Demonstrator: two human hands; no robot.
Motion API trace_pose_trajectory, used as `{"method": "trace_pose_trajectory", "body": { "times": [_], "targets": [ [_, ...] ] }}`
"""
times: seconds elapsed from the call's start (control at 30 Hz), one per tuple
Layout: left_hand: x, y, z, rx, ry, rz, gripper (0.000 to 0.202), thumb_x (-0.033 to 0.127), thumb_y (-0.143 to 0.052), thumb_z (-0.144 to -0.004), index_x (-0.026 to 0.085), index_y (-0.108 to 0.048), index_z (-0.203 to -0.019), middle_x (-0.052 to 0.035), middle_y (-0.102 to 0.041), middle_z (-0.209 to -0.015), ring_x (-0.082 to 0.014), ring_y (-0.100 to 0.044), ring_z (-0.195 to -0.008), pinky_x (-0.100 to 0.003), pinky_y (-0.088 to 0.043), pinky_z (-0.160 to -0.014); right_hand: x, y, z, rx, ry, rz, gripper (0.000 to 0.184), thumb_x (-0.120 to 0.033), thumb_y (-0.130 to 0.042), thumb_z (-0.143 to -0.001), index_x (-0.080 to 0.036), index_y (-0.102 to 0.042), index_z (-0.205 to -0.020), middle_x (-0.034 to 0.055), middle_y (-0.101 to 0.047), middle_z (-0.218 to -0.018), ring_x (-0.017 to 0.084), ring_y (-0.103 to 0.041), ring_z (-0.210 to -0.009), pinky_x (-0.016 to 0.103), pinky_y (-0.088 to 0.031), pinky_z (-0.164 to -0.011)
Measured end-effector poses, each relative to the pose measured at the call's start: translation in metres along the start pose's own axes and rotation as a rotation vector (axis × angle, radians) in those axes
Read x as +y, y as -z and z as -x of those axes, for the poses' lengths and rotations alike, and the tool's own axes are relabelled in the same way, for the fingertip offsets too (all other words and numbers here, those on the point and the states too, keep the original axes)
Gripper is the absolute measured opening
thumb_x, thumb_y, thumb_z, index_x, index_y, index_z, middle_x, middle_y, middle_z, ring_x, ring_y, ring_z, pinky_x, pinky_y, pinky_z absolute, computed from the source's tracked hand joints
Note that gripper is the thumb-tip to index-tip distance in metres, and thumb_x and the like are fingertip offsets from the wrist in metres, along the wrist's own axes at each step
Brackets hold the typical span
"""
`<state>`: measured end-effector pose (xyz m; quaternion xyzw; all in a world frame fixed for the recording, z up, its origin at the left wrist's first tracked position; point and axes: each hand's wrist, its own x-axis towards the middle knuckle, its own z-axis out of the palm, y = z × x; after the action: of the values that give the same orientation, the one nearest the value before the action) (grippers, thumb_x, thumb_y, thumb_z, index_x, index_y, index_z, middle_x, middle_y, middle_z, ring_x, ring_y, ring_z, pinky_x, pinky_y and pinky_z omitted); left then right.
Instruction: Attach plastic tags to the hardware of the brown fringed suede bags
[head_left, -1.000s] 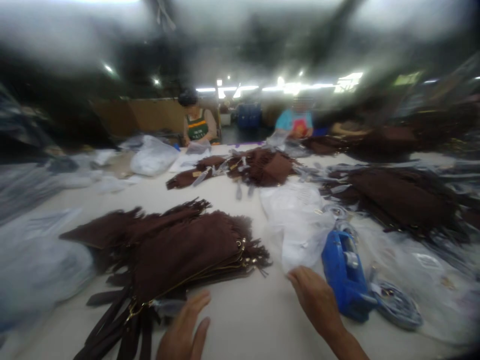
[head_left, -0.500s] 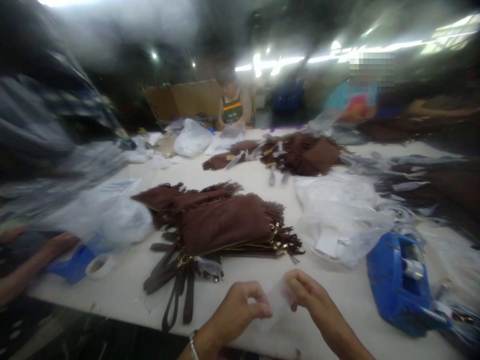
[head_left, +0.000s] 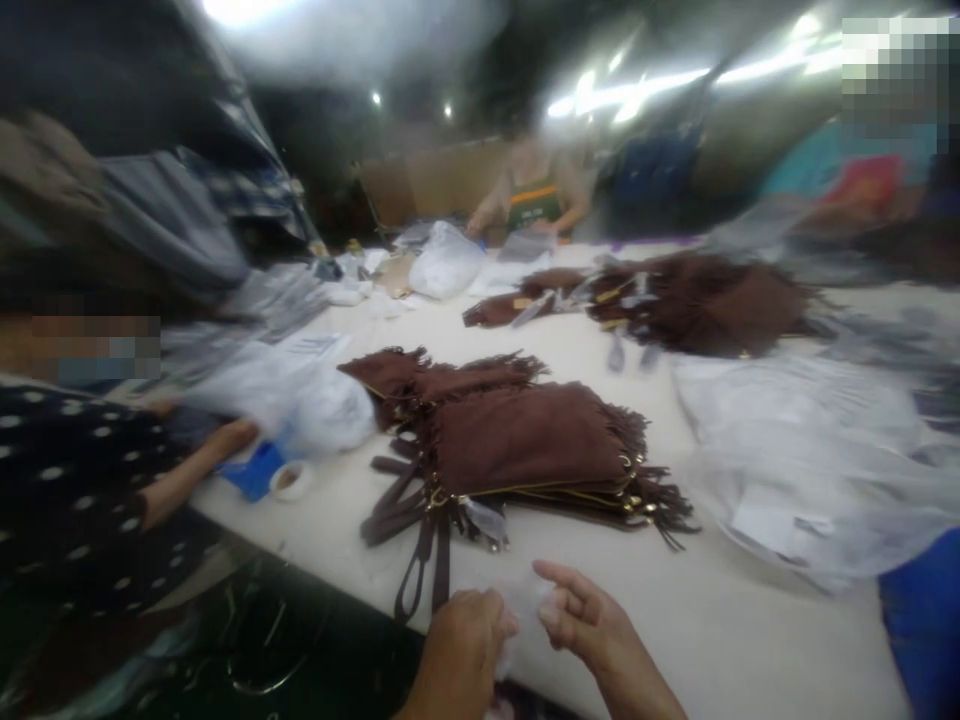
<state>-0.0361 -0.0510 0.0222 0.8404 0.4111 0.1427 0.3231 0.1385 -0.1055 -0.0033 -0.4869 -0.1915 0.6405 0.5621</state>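
At the table's near edge, my left hand (head_left: 459, 645) is closed, its fingers pinching a crumpled translucent plastic piece (head_left: 523, 608). The other side of that piece lies in the curled fingers of my right hand (head_left: 589, 628), whose index finger sticks out. What kind of plastic it is cannot be made out. Just beyond my hands lies a stack of brown fringed pouches (head_left: 525, 440) with gold zippers and rings. Dark wrist straps (head_left: 409, 575) trail from it toward the edge, and a small clear wrapped part (head_left: 486, 520) rests at its front.
White plastic bags (head_left: 810, 450) lie on the right, by a blue tape dispenser (head_left: 926, 620). On the left, a person in a dotted top (head_left: 82, 490) reaches toward another bag (head_left: 330, 405), near a tape roll (head_left: 289, 482). More brown pouches (head_left: 705, 300) and two people are farther back.
The view has swung left, so the pouches appear farther right and the person at left shows more. My left fingers have closed more on the plastic piece; my right index finger has straightened.
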Motion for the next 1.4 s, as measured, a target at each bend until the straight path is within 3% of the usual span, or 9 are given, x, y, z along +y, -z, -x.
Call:
{"method": "trace_pose_trajectory", "body": {
  "times": [0.2, 0.3, 0.43, 0.57, 0.87, 1.03, 1.17, 1.27, 1.4],
  "targets": [
    [-0.006, 0.039, 0.027, -0.014, 0.336, 0.182, 0.020, 0.026, -0.053, -0.085, 0.020, -0.048, -0.066, 0.0033, -0.050, -0.063, -0.0145, -0.049, -0.063, -0.026, -0.029, -0.060, 0.023, -0.039, -0.010, -0.266, -0.304, -0.030, 0.041, -0.051, -0.081, -0.061, -0.017, -0.063, -0.073, -0.0026, -0.055, -0.061, 0.006, -0.041, -0.050, 0.019, -0.030, -0.049],
    [-0.020, 0.043, 0.038, 0.015, 0.430, 0.540, 0.012, 0.025, -0.064, -0.077, 0.018, -0.055, -0.072, 0.0022, -0.057, -0.068, -0.0147, -0.051, -0.066, -0.025, -0.032, -0.061, 0.017, -0.049, -0.016, -0.198, -0.149, 0.135, 0.039, -0.054, -0.073, -0.071, -0.018, -0.059, -0.066, -0.0035, -0.052, -0.059, 0.008, -0.039, -0.052, 0.021, -0.029, -0.050],
    [-0.053, 0.030, 0.052, -0.049, 0.531, 1.093, 0.040, 0.039, -0.083, -0.057, 0.016, -0.053, -0.070, 0.0001, -0.059, -0.066, -0.0129, -0.049, -0.056, -0.024, -0.033, -0.054, 0.005, -0.052, -0.025, -0.085, 0.051, 0.440, 0.039, -0.054, -0.067, -0.075, -0.019, -0.056, -0.063, -0.0043, -0.047, -0.060, 0.011, -0.038, -0.058, 0.023, -0.030, -0.054],
    [-0.065, 0.030, 0.059, 0.052, 0.522, 0.921, 0.044, 0.052, -0.076, -0.065, 0.016, -0.052, -0.062, 0.0032, -0.050, -0.057, -0.0106, -0.041, -0.053, -0.024, -0.027, -0.052, 0.008, -0.060, -0.030, -0.071, 0.076, 0.558, 0.040, -0.055, -0.063, -0.078, -0.021, -0.049, -0.062, -0.0055, -0.041, -0.057, 0.012, -0.037, -0.057, 0.025, -0.030, -0.055],
    [-0.058, 0.058, 0.062, 0.042, 0.200, 0.114, 0.028, 0.030, -0.041, -0.092, 0.019, -0.051, -0.069, -0.0033, -0.058, -0.073, -0.0195, -0.054, -0.072, -0.030, -0.034, -0.067, 0.024, -0.082, -0.044, -0.140, 0.006, 0.385, 0.039, -0.058, -0.064, -0.077, -0.020, -0.059, -0.070, -0.0018, -0.052, -0.062, 0.014, -0.047, -0.060, 0.026, -0.039, -0.056],
    [-0.071, 0.048, 0.063, 0.100, 0.384, 0.556, 0.034, 0.044, -0.047, -0.091, 0.018, -0.056, -0.072, -0.0029, -0.059, -0.073, -0.0178, -0.054, -0.071, -0.028, -0.038, -0.065, 0.027, -0.083, -0.047, -0.035, 0.061, 0.460, 0.041, -0.059, -0.065, -0.075, -0.021, -0.056, -0.061, -0.0034, -0.048, -0.056, 0.014, -0.045, -0.057, 0.025, -0.037, -0.055],
    [-0.079, 0.033, 0.059, 0.068, 0.525, 1.215, 0.048, 0.050, -0.081, -0.062, 0.014, -0.056, -0.080, -0.0027, -0.063, -0.073, -0.0152, -0.056, -0.063, -0.024, -0.040, -0.058, 0.026, -0.092, -0.041, -0.045, 0.122, 0.591, 0.036, -0.055, -0.063, -0.079, -0.021, -0.059, -0.066, -0.0040, -0.048, -0.059, 0.014, -0.045, -0.058, 0.024, -0.036, -0.056],
    [-0.081, 0.030, 0.056, 0.087, 0.535, 1.194, 0.043, 0.046, -0.080, -0.065, 0.013, -0.056, -0.076, -0.0013, -0.060, -0.066, -0.0128, -0.051, -0.056, -0.023, -0.035, -0.052, 0.025, -0.100, -0.037, -0.075, 0.129, 0.620, 0.034, -0.052, -0.062, -0.081, -0.021, -0.057, -0.068, -0.0043, -0.049, -0.060, 0.013, -0.045, -0.060, 0.024, -0.036, -0.057],
    [-0.079, 0.053, 0.060, 0.159, 0.486, 0.755, 0.031, 0.040, -0.065, -0.081, 0.016, -0.054, -0.066, 0.0026, -0.052, -0.062, -0.0129, -0.047, -0.059, -0.024, -0.031, -0.055, 0.027, -0.106, -0.040, -0.101, 0.100, 0.568, 0.034, -0.053, -0.063, -0.080, -0.021, -0.056, -0.069, -0.0044, -0.049, -0.060, 0.013, -0.044, -0.058, 0.024, -0.036, -0.055]
  ]
}}
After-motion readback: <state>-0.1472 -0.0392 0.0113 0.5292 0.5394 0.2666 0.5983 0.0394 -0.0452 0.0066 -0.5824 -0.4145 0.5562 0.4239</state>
